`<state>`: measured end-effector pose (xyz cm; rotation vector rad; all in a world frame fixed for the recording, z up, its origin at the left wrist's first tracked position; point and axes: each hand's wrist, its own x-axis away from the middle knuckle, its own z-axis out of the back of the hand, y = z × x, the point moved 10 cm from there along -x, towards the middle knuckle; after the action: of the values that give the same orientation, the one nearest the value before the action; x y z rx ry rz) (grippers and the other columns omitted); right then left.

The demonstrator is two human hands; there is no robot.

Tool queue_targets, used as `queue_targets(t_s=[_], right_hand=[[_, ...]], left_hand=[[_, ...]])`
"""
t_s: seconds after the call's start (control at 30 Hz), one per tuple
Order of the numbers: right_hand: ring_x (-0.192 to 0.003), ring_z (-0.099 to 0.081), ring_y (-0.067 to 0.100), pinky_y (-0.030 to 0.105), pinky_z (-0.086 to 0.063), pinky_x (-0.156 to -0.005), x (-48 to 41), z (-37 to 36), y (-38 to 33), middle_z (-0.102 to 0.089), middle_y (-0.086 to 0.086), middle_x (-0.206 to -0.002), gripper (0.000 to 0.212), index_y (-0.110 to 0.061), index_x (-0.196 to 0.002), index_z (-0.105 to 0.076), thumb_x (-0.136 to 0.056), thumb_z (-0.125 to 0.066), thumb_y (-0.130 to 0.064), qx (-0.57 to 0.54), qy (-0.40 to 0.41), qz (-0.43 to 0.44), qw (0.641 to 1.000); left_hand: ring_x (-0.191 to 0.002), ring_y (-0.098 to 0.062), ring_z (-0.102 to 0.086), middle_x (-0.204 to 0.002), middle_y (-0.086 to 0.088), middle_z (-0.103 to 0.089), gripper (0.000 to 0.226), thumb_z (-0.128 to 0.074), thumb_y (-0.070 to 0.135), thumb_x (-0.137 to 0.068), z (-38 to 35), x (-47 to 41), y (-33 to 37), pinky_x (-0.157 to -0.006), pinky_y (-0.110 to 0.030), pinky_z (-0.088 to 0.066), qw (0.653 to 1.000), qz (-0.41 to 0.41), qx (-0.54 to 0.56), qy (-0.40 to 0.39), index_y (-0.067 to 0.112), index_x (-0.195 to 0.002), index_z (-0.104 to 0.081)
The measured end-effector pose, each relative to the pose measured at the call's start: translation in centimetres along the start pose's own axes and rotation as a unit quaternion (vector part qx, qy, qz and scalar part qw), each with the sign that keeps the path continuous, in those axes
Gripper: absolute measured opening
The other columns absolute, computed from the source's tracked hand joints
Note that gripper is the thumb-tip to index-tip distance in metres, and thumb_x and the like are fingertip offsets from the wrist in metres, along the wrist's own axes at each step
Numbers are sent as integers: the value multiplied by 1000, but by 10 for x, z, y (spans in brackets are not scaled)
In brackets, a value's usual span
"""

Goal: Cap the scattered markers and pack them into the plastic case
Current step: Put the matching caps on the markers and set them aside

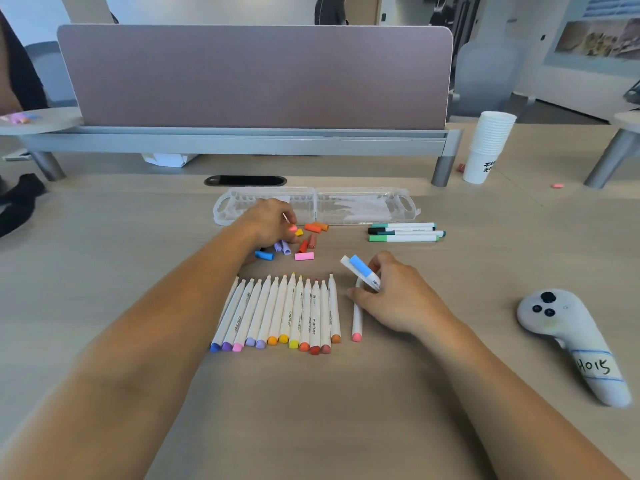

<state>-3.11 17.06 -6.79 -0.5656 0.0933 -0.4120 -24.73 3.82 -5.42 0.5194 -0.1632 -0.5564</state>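
I count about a dozen uncapped white markers (287, 313) lying side by side in a row, nearer me than the clear ribbed plastic case (363, 206), which lies open. Three capped markers (403, 232) rest just before its right half. Roughly ten stubby loose caps (304, 247) sit before its left half, where my left hand (266, 223) pinches a pink cap (293, 229). My right hand (391, 296) grips a blue-capped marker (362, 270).

A pale wooden desk (104, 271) spreads wide. A mauve divider panel (256, 77) stands across its back; a picture (595, 38) hangs far right.
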Motion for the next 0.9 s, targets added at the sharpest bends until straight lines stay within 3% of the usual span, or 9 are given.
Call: queue_targets(t_s=[0.17, 0.3, 0.4, 0.5, 0.57, 0.8, 0.9], right_hand=[[-69, -53, 12, 30, -35, -52, 0, -2, -1, -55, -4, -80, 35, -24, -94, -48, -79, -71, -45, 13, 7, -5, 1000], [-67, -52, 16, 30, -34, -52, 1, -3, 1, -55, -2, -81, 24, -22, -88, -53, -76, -71, -33, 9, 9, -19, 1000], [-65, -53, 16, 29, -34, -50, 2, -2, 3, -56, 0, -78, 18, -20, -82, -58, -76, -70, -31, 9, 11, -29, 999], [-58, -54, 15, 27, -34, -47, 4, 1, 3, -58, 2, -75, 21, -17, -79, -58, -76, -71, -33, 14, 18, -33, 999], [-51, -55, 17, 26, -36, -46, 5, 2, 3, -58, 3, -73, 25, -16, -77, -54, -77, -70, -35, 18, 19, -34, 999], [-62, -50, 21, 30, -34, -51, 6, 8, 3, -53, 3, -75, 31, -15, -71, -49, -77, -68, -40, 83, 33, -31, 996], [-54, -53, 21, 30, -42, -53, 6, 10, -1, -59, 5, -68, 25, -11, -74, -59, -78, -69, -33, -34, 30, -20, 999]], left_hand=[[-76, -18, -70, -88, 5, -67, 29, -75, 24, -85, 21, 24, 6, -66, -28, -54, 995, -52, 62, 64, 22, -113, -67], [-78, -22, -68, -81, 0, -70, 17, -76, 21, -83, 19, 72, 18, -76, -38, -55, 984, -106, 131, 50, 22, -99, -70], [-76, -24, -68, -82, -9, -73, 14, -79, 18, -79, 15, 109, 24, -71, -31, -54, 970, -114, 213, 29, 19, -92, -73], [-75, -19, -69, -80, -11, -73, 16, -79, 11, -78, 13, 131, 27, -76, -29, -57, 950, -102, 296, 10, 13, -93, -73], [-73, -16, -67, -79, -13, -72, 14, -77, 6, -79, 13, 139, 29, -72, -26, -57, 929, -95, 357, 9, 11, -91, -71], [-66, -15, -66, -69, -8, -68, 21, -72, 13, -70, 3, 144, 16, -74, -28, -56, 825, -44, 563, -8, 7, -90, -68], [-65, -13, -66, -70, -6, -70, 19, -70, 12, -73, 3, 142, 11, -62, -22, -55, 786, -23, 617, 0, 7, -91, -68]])
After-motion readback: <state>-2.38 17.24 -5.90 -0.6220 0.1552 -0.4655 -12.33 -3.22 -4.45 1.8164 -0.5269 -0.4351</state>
